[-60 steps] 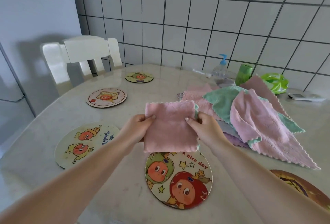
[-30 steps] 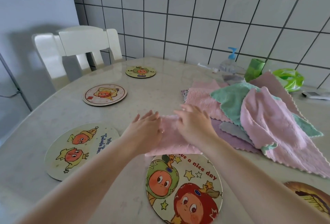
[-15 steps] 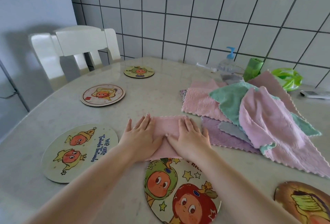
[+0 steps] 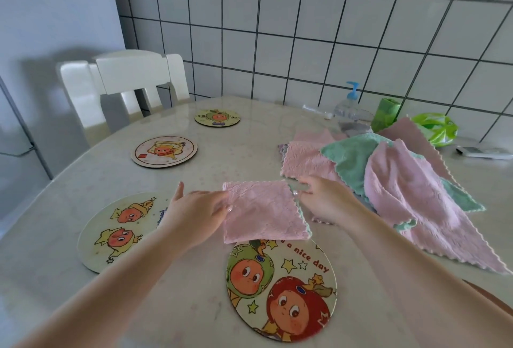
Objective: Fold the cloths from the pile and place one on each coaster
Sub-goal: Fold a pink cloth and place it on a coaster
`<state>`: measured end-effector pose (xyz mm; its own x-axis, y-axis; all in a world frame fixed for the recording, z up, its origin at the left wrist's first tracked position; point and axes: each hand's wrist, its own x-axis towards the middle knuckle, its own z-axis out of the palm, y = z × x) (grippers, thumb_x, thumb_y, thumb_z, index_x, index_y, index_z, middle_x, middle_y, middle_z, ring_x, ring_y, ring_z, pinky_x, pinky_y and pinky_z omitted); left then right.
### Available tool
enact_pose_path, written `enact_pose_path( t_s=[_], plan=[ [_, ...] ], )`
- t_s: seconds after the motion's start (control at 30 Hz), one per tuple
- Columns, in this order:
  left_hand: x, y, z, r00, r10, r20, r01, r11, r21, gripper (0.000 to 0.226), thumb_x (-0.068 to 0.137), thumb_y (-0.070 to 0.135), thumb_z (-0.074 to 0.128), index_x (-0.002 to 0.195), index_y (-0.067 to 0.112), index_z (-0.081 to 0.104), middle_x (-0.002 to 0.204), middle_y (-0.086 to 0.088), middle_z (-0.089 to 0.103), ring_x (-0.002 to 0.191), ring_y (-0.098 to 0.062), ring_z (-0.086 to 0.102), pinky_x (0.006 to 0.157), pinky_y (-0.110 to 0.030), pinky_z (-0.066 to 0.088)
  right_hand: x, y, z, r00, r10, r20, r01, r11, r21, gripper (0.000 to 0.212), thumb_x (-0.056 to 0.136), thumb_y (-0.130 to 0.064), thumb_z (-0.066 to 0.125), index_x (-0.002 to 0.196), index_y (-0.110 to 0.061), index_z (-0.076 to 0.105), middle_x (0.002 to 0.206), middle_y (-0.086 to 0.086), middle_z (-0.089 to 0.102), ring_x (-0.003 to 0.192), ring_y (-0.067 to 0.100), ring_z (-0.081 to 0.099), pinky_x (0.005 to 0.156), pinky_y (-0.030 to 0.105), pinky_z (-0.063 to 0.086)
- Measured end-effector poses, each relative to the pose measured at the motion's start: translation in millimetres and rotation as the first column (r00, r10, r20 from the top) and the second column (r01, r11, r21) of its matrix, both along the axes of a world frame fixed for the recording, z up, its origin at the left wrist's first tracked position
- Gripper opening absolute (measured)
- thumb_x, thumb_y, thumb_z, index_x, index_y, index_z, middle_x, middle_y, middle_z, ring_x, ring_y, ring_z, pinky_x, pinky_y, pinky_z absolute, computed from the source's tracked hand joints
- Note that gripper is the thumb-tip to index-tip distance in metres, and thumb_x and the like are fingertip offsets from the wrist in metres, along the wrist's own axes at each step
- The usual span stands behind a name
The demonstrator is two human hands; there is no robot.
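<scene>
A folded pink cloth (image 4: 261, 211) lies flat on the table, its near edge overlapping the top of the nearest round coaster (image 4: 280, 289). My left hand (image 4: 197, 214) grips its left edge and my right hand (image 4: 324, 200) pinches its right edge. The pile of pink, green and purple cloths (image 4: 388, 181) spreads to the right. Three more coasters lie to the left: a large one (image 4: 116, 231), a middle one (image 4: 163, 151) and a small far one (image 4: 217, 117). None carries a cloth.
A white chair (image 4: 125, 89) stands at the table's far left. By the tiled wall are a pump bottle (image 4: 348, 104), a green cup (image 4: 385, 114), a green bowl (image 4: 435, 128) and a remote (image 4: 483, 152). Another coaster's edge (image 4: 494, 297) shows at the lower right.
The hands laid the held cloth on the table and pressed it flat. Now they have slid apart to its left and right edges, and the cloth's top shows.
</scene>
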<state>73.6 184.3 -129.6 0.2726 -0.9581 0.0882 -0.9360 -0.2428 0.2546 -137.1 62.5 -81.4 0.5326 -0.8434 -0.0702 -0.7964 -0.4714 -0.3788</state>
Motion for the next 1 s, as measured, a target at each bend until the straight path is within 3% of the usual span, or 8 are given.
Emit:
enact_pose_path(
  t_s=[0.13, 0.27, 0.37, 0.47, 0.57, 0.67, 0.8, 1.0],
  plan=[
    [-10, 1, 2, 0.971, -0.011, -0.240, 0.002, 0.999, -0.036, 0.033, 0.097, 0.037, 0.038, 0.127, 0.036, 0.053, 0.119, 0.015, 0.065, 0.115, -0.005, 0.056, 0.118, -0.048, 0.010, 5, 2, -12, 0.991, -0.064, 0.113, 0.041, 0.980, 0.194, 0.044, 0.092, -0.025, 0.050, 0.136, -0.018, 0.044, 0.091, -0.006, 0.058, 0.068, 0.013, 0.057, 0.066, 0.027, 0.047],
    [-17, -5, 4, 0.870, 0.013, -0.492, -0.067, 0.994, -0.091, 0.040, 0.093, 0.023, 0.050, 0.133, 0.026, 0.050, 0.130, 0.005, 0.058, 0.113, -0.011, 0.057, 0.095, -0.025, 0.042, 9, 8, -17, 0.950, -0.105, 0.292, 0.023, 0.962, 0.273, 0.053, 0.087, -0.023, 0.061, 0.137, -0.018, 0.042, 0.129, 0.003, 0.055, 0.109, 0.019, 0.056, 0.087, 0.029, 0.044],
    [-17, -14, 8, 0.811, 0.003, -0.585, -0.117, 0.981, -0.157, 0.044, 0.092, 0.014, 0.051, 0.135, 0.022, 0.047, 0.133, 0.004, 0.055, 0.110, -0.012, 0.057, 0.090, -0.023, 0.045, 13, 2, -23, 0.858, -0.217, 0.466, 0.036, 0.930, 0.366, 0.049, 0.083, -0.020, 0.066, 0.128, -0.024, 0.048, 0.115, -0.002, 0.057, 0.102, 0.017, 0.057, 0.093, 0.037, 0.048],
    [-3, -32, 10, 0.708, 0.009, -0.706, -0.199, 0.962, -0.188, 0.043, 0.091, 0.006, 0.052, 0.131, 0.022, 0.052, 0.122, 0.002, 0.059, 0.096, -0.008, 0.059, 0.073, -0.012, 0.044, 20, -15, -26, 0.737, -0.322, 0.594, 0.025, 0.892, 0.452, 0.031, 0.083, -0.018, 0.066, 0.107, -0.033, 0.053, 0.114, -0.002, 0.058, 0.090, 0.016, 0.060, 0.079, 0.039, 0.053],
    [22, -64, 13, 0.621, -0.028, -0.783, -0.236, 0.946, -0.221, 0.042, 0.088, 0.004, 0.056, 0.123, 0.027, 0.057, 0.123, 0.003, 0.059, 0.097, -0.003, 0.060, 0.082, -0.021, 0.048, 37, -44, -28, 0.622, -0.396, 0.675, -0.027, 0.851, 0.525, 0.026, 0.082, -0.015, 0.068, 0.097, -0.032, 0.057, 0.112, -0.001, 0.057, 0.099, 0.021, 0.062, 0.091, 0.041, 0.051],
    [52, -102, 24, 0.581, -0.025, -0.813, -0.244, 0.948, -0.203, 0.038, 0.088, 0.008, 0.058, 0.119, 0.029, 0.060, 0.118, 0.004, 0.064, 0.103, -0.010, 0.060, 0.084, -0.027, 0.047, 66, -75, -26, 0.547, -0.450, 0.706, -0.046, 0.826, 0.562, 0.020, 0.082, -0.010, 0.068, 0.089, -0.025, 0.057, 0.104, 0.005, 0.059, 0.078, 0.019, 0.061, 0.064, 0.031, 0.049],
    [94, -150, 44, 0.561, 0.025, -0.827, -0.253, 0.957, -0.142, 0.036, 0.089, 0.008, 0.056, 0.113, 0.034, 0.063, 0.113, 0.008, 0.067, 0.104, -0.009, 0.059, 0.086, -0.025, 0.043, 106, -116, -19, 0.536, -0.509, 0.673, -0.052, 0.776, 0.629, 0.022, 0.086, -0.005, 0.061, 0.070, -0.017, 0.053, 0.060, 0.002, 0.055, 0.045, 0.014, 0.047, 0.037, 0.020, 0.033],
    [143, -199, 59, 0.549, 0.130, -0.826, -0.291, 0.956, -0.043, 0.035, 0.090, 0.004, 0.054, 0.115, 0.027, 0.062, 0.114, 0.006, 0.063, 0.105, -0.012, 0.056, 0.089, -0.025, 0.040, 162, -156, -6, 0.575, -0.552, 0.603, -0.084, 0.694, 0.715, 0.019, 0.087, -0.010, 0.061, 0.079, -0.024, 0.072, 0.077, 0.004, 0.064, 0.070, 0.019, 0.052, 0.069, 0.033, 0.045]
  ],
)
